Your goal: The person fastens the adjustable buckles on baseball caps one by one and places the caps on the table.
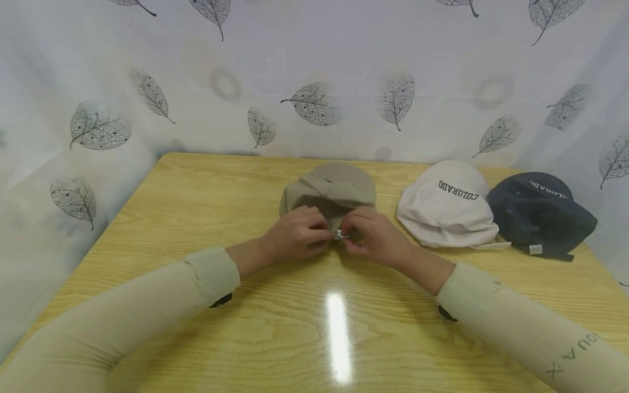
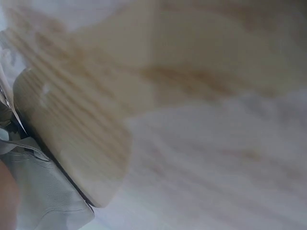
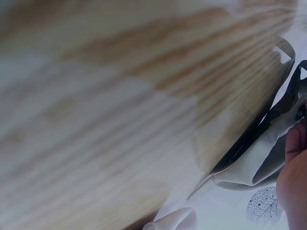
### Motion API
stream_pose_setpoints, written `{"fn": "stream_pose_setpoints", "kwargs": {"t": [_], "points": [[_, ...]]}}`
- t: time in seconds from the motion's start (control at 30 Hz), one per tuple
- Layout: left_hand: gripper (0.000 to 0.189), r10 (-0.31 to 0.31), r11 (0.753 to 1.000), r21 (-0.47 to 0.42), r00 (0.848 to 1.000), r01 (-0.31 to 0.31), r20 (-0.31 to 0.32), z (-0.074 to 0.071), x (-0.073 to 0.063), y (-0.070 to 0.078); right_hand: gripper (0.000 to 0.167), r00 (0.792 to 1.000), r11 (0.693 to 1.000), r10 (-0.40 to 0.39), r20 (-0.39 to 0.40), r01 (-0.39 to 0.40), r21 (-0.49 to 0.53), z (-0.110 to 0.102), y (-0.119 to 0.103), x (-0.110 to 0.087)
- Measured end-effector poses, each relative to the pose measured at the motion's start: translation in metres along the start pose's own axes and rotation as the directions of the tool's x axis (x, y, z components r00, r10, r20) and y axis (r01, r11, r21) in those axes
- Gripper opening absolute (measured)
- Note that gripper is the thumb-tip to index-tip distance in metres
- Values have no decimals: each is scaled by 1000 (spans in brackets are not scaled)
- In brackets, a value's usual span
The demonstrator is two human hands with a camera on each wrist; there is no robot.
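Observation:
A khaki baseball cap (image 1: 344,177) rests near the middle of the table, its back opening facing me. At its near side, my left hand (image 1: 298,234) pinches the back strap between thumb and fingers. My right hand (image 1: 374,236) pinches the same strap from the other side, with a small pale buckle (image 1: 339,234) between the two hands. Part of the strap is hidden behind the fingers. The left wrist view catches the cap's fabric (image 2: 48,187) at its lower left edge. In the right wrist view, the cap (image 3: 242,165) lies beside my right hand (image 3: 293,184).
To the right sits a white cap (image 1: 444,213) lettered COLORADO. Beside it is a dark navy cap (image 1: 540,218), its strap hanging toward me. The wooden table (image 1: 236,338) runs back to a white curtain (image 1: 344,49) printed with leaves.

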State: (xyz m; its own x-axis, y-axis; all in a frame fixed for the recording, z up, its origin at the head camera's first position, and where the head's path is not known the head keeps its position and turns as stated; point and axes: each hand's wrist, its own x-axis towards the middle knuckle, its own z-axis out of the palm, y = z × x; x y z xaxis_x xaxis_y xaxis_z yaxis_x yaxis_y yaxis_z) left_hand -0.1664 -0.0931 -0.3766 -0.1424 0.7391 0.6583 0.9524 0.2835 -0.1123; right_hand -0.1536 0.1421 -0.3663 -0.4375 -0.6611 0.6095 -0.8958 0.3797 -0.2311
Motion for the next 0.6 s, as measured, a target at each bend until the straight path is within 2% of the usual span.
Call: {"fn": "stream_pose_setpoints", "kwargs": {"t": [0.27,0.43,0.6], "points": [[11,29,1000,-1,999,-29,-39,1,1,0,21,999,1000,6,37,-7,22,0,-1,1],[12,42,999,6,999,-42,-32,1,1,0,21,995,999,45,86,-45,-3,-1,-4,-1],[12,54,998,11,998,-54,-19,1,1,1,23,995,999,39,92,-38,-6,-1,-3,-2]]}}
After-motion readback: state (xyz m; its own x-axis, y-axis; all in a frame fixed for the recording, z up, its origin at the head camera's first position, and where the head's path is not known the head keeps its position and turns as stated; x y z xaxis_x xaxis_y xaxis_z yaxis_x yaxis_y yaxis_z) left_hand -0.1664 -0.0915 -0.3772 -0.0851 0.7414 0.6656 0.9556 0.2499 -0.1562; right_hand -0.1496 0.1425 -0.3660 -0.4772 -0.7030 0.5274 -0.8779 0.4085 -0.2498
